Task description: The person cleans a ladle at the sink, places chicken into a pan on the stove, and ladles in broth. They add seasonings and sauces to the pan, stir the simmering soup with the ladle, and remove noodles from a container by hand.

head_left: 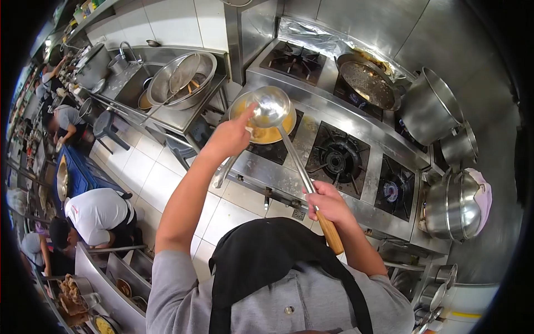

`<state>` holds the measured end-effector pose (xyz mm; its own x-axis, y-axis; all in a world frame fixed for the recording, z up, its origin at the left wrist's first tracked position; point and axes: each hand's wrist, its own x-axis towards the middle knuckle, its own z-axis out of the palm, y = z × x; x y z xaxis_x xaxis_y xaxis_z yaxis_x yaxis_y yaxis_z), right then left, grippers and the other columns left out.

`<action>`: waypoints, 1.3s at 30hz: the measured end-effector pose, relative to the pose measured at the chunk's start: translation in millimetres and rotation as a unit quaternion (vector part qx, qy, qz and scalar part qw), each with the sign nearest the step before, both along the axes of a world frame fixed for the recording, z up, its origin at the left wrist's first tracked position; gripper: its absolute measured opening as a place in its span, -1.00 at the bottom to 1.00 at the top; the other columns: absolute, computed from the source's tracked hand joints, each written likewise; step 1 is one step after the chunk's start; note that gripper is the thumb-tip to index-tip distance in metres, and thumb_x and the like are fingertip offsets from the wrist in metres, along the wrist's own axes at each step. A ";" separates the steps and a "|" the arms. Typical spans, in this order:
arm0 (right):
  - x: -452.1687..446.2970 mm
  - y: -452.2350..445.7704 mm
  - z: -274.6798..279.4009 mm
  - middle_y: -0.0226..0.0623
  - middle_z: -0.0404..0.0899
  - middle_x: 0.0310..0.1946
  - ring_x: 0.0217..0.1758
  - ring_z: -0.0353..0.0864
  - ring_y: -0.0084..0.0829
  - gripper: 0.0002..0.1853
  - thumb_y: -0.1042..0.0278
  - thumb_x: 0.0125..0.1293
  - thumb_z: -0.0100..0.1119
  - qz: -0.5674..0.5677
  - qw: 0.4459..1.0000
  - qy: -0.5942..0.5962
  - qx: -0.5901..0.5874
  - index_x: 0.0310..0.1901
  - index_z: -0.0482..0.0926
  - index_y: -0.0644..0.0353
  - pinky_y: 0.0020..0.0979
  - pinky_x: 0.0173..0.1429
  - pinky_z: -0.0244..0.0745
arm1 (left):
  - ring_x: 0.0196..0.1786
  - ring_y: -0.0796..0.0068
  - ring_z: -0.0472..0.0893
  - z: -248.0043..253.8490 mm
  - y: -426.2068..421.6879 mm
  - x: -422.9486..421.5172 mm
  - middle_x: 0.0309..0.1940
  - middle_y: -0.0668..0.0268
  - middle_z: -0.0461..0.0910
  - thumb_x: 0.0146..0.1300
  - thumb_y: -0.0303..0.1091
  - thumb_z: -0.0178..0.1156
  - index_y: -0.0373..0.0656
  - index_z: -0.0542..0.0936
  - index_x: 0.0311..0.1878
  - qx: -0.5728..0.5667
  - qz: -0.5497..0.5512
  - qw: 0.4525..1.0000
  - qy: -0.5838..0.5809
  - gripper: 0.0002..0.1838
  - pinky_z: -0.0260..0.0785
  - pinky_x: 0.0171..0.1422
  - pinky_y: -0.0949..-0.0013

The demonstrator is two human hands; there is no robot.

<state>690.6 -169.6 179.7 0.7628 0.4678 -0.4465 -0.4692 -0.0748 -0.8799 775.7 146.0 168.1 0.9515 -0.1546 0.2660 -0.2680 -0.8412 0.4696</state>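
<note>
A large steel ladle (271, 107) with a wooden grip is in my right hand (329, 205), the fingers wrapped round its shaft just above the wood. Its bowl hangs over a pan (266, 143) that holds a yellow liquid, perhaps egg, with a browner patch at the front. My left hand (229, 135) reaches over the pan's near side, index finger stretched out to the bowl's edge and the other fingers curled. It appears to touch the ladle without gripping it. The pan's handle (222, 173) sticks out below my left wrist.
On the stove (361, 125), a front right burner (390, 192) shows a blue flame. Behind stands a dark wok (367, 83); steel pots (431, 106) stand right. A sink counter holds a big steel basin (181, 80). Several people work at left, one in a white shirt (99, 216).
</note>
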 end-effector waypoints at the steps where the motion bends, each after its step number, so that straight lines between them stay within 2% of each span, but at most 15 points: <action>1: -1.4 0.1 -0.9 -0.33 0.39 -0.62 -0.74 0.35 -0.48 -0.80 0.51 0.25 0.05 0.011 1.000 0.002 -0.010 -0.10 0.45 0.32 -0.40 -0.64 0.27 | -0.02 -0.14 0.63 -7.7 -5.4 10.5 0.07 -0.03 0.60 0.21 -0.53 -0.02 0.00 0.07 0.54 0.078 0.015 0.994 0.076 -0.22 0.47 0.06 -0.01; 5: -4.6 1.9 -2.5 -0.34 0.40 -0.55 -0.70 0.41 -0.49 -0.79 0.49 0.25 0.07 0.024 0.999 0.007 -0.024 -0.09 0.45 0.33 -0.41 -0.60 0.33 | -0.04 -0.07 0.66 -40.2 -27.7 35.9 0.11 0.00 0.60 0.17 -0.55 -0.01 -0.06 0.06 0.53 0.132 0.023 0.975 0.179 -0.20 0.48 0.07 0.05; 6: -4.0 0.6 -4.6 -0.35 0.42 -0.49 -0.67 0.46 -0.50 -0.79 0.49 0.25 0.09 0.030 0.999 0.001 -0.028 -0.09 0.45 0.34 -0.41 -0.57 0.39 | -0.24 0.05 0.65 -52.4 -30.8 34.8 0.15 -0.03 0.56 0.17 -0.53 0.00 -0.11 0.02 0.54 -0.054 -0.035 0.991 0.117 -0.18 0.49 -0.11 0.12; 8: -2.4 -3.9 -11.5 -0.34 0.43 -0.49 -0.67 0.46 -0.49 -0.78 0.49 0.25 0.10 0.021 0.999 0.002 -0.027 -0.09 0.45 0.33 -0.40 -0.57 0.39 | -0.43 0.16 0.63 -62.3 -33.4 29.3 0.19 -0.07 0.53 0.17 -0.51 0.01 -0.17 -0.02 0.55 -0.236 -0.097 0.966 0.047 -0.16 0.51 -0.29 0.19; 9: -1.3 -6.9 -14.8 -0.34 0.43 -0.48 -0.66 0.47 -0.49 -0.78 0.48 0.25 0.10 0.018 1.000 0.008 -0.015 -0.09 0.45 0.33 -0.40 -0.57 0.39 | -0.51 0.32 0.55 -30.5 -37.3 10.3 0.23 -0.09 0.49 0.14 -0.53 0.03 -0.16 -0.03 0.55 -0.473 -0.109 0.866 0.120 -0.14 0.45 -0.38 0.29; 10: -0.9 -8.7 -16.3 -0.34 0.43 -0.48 -0.66 0.47 -0.49 -0.78 0.48 0.24 0.10 0.017 1.000 0.015 -0.003 -0.09 0.46 0.33 -0.39 -0.57 0.39 | -0.59 0.47 0.47 2.9 -41.5 -13.0 0.28 -0.11 0.44 0.11 -0.55 0.05 -0.15 -0.03 0.56 -0.676 -0.113 0.704 0.186 -0.11 0.39 -0.48 0.39; 12: 3.9 -8.4 -12.2 -0.34 0.42 -0.50 -0.66 0.46 -0.50 -0.79 0.48 0.25 0.09 0.017 1.000 0.013 -0.014 -0.10 0.46 0.33 -0.40 -0.57 0.39 | -0.64 0.63 0.37 62.5 -54.4 -59.6 0.26 -0.17 0.45 0.08 -0.61 0.06 -0.13 -0.05 0.56 -0.783 -0.195 0.561 0.184 -0.07 0.29 -0.56 0.52; 14: 5.4 -8.1 -17.0 -0.35 0.41 -0.53 -0.67 0.44 -0.50 -0.80 0.49 0.25 0.09 -0.003 1.000 -0.002 -0.021 -0.11 0.45 0.35 -0.41 -0.57 0.38 | -0.64 0.51 0.39 106.7 -62.3 -107.1 0.13 -0.21 0.52 0.12 -0.62 0.02 -0.14 -0.11 0.57 -0.804 -0.312 0.475 0.176 -0.08 0.23 -0.59 0.40; 19: 11.3 -4.3 -24.5 -0.33 0.40 -0.61 -0.73 0.36 -0.49 -0.78 0.50 0.24 0.07 -0.013 1.000 0.017 -0.009 -0.08 0.48 0.31 -0.40 -0.63 0.31 | -0.61 0.56 0.36 154.3 -69.8 -174.1 -0.03 -0.24 0.63 0.12 -0.66 0.06 -0.31 -0.09 0.54 -0.625 -0.541 0.546 0.136 -0.10 0.24 -0.49 0.55; 22: 12.2 -1.6 -15.8 -0.34 0.40 -0.56 -0.69 0.37 -0.50 -0.81 0.48 0.27 0.06 0.008 0.999 0.038 -0.022 -0.12 0.44 0.35 -0.41 -0.58 0.37 | -0.71 0.57 0.38 153.6 -89.3 -177.1 -0.30 -0.17 0.68 0.12 -0.61 0.06 -0.66 -0.06 0.40 -0.667 -0.605 0.434 0.014 -0.20 0.14 -0.64 0.50; 25: 11.2 0.2 -21.9 -0.35 0.38 -0.57 -0.69 0.37 -0.50 -0.81 0.48 0.27 0.06 0.011 1.000 0.022 -0.010 -0.11 0.45 0.34 -0.41 -0.58 0.37 | -0.72 0.25 0.43 160.4 -73.6 -179.8 -0.41 -0.21 0.62 0.08 -0.64 0.17 -0.52 -0.05 0.45 -0.662 -0.610 0.420 0.121 -0.11 0.26 -0.62 0.23; 28: 11.3 3.8 -24.3 -0.35 0.38 -0.58 -0.69 0.37 -0.50 -0.80 0.49 0.26 0.07 0.003 0.999 0.034 -0.013 -0.10 0.45 0.35 -0.40 -0.59 0.38 | -0.55 0.57 0.36 153.6 -59.3 -175.6 -0.04 -0.40 0.57 0.15 -0.64 0.06 -0.39 -0.08 0.52 -0.688 -0.537 0.477 0.106 -0.13 0.29 -0.36 0.54; 33: 14.5 4.3 -23.4 -0.36 0.38 -0.58 -0.71 0.38 -0.49 -0.83 0.49 0.26 0.08 0.003 0.999 0.025 -0.026 -0.13 0.47 0.34 -0.40 -0.60 0.37 | -0.52 0.41 0.47 86.3 22.8 -186.2 -0.15 -0.40 0.58 0.16 -0.45 0.17 -0.50 0.11 0.41 -0.696 -0.390 0.603 -0.017 -0.23 0.40 -0.38 0.38; 36: 21.2 6.6 -25.7 -0.37 0.38 -0.59 -0.72 0.40 -0.49 -0.86 0.48 0.25 0.08 -0.018 0.999 0.006 -0.039 -0.18 0.47 0.31 -0.40 -0.61 0.36 | -0.44 0.26 0.60 26.7 93.6 -226.8 -0.29 -0.24 0.64 0.26 -0.34 0.14 -0.49 0.24 0.35 -0.657 -0.311 0.682 0.084 -0.35 0.44 -0.35 0.34; 39: 35.9 16.3 -37.4 -0.36 0.40 -0.57 -0.71 0.42 -0.50 -0.91 0.47 0.23 0.10 -0.039 0.995 -0.050 -0.080 -0.27 0.45 0.29 -0.40 -0.61 0.36 | -0.29 0.16 0.67 -81.0 120.6 -264.5 -0.21 -0.13 0.67 0.35 -0.23 0.13 -0.39 0.33 0.33 -0.685 -0.061 0.624 0.372 -0.42 0.51 -0.19 0.25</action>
